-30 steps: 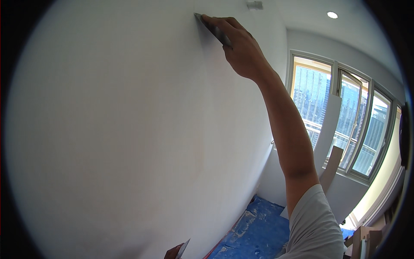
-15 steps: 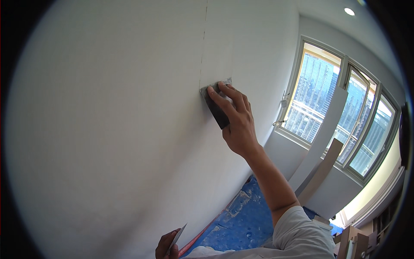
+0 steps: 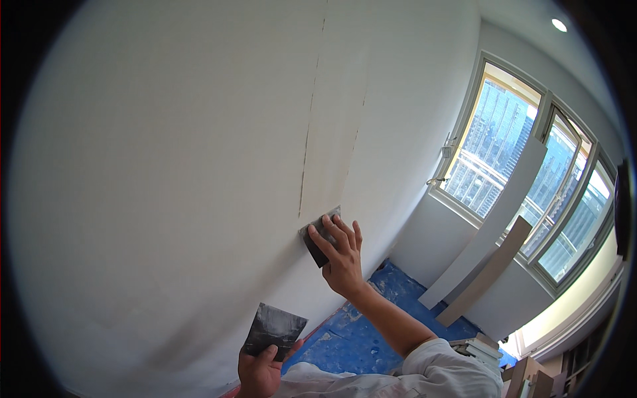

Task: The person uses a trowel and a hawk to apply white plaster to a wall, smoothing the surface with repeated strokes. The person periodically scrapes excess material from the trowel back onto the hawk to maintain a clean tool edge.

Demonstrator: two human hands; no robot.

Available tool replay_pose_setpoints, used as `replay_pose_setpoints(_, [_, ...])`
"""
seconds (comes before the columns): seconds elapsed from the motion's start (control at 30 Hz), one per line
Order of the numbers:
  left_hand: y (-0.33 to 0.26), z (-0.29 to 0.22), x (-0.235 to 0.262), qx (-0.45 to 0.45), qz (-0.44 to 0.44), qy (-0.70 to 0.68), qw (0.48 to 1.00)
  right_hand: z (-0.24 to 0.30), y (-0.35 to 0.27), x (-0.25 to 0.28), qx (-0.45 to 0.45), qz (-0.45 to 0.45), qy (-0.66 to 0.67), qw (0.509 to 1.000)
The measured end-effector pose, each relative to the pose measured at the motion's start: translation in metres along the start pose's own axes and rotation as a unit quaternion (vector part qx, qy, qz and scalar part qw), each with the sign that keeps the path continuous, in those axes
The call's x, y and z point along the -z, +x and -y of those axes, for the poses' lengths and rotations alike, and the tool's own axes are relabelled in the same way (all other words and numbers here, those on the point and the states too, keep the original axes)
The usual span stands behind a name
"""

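Through my head feed I see the right hand [image 3: 344,270] gripping a dark scraper [image 3: 312,248], its upper edge against the white wall [image 3: 166,166] beneath two thin dark lines [image 3: 306,152]; before the wall's lower edge, the left hand [image 3: 259,377] clasps a second scraper [image 3: 275,325], blue sheeting [image 3: 345,348] beyond

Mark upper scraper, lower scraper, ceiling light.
Upper scraper [image 3: 316,253]: head view, blade's exposed lower part.
Lower scraper [image 3: 277,328]: head view, middle of blade face.
Ceiling light [image 3: 559,25]: head view, centre of bright disc.

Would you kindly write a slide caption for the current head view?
Right hand holds a dark blade against the white wall below two thin lines; left hand holds a second blade.
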State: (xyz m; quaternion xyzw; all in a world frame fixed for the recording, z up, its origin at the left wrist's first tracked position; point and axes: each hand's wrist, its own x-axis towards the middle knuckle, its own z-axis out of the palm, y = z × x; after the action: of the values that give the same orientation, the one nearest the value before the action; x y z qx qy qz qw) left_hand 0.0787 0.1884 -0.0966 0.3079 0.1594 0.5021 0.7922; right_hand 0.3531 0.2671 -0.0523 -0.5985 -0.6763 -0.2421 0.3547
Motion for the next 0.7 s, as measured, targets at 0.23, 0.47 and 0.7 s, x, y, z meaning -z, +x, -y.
replay_pose_setpoints(0.23, [0.029, -0.020, -0.050, 0.113, 0.013, -0.137, 0.984, 0.036, -0.012, 0.085, 0.006, 0.024, 0.267, 0.963])
replay_pose_setpoints(0.47, [0.029, -0.031, -0.083, 0.113, 0.058, -0.216, 0.968, 0.062, -0.020, 0.088, 0.200, -0.116, 0.358, 0.905])
replay_pose_setpoints(0.7, [0.004, -0.052, -0.078, 0.048, 0.099, -0.202, 0.973, 0.001, 0.021, 0.128, 0.267, 0.046, 0.044, 0.962])
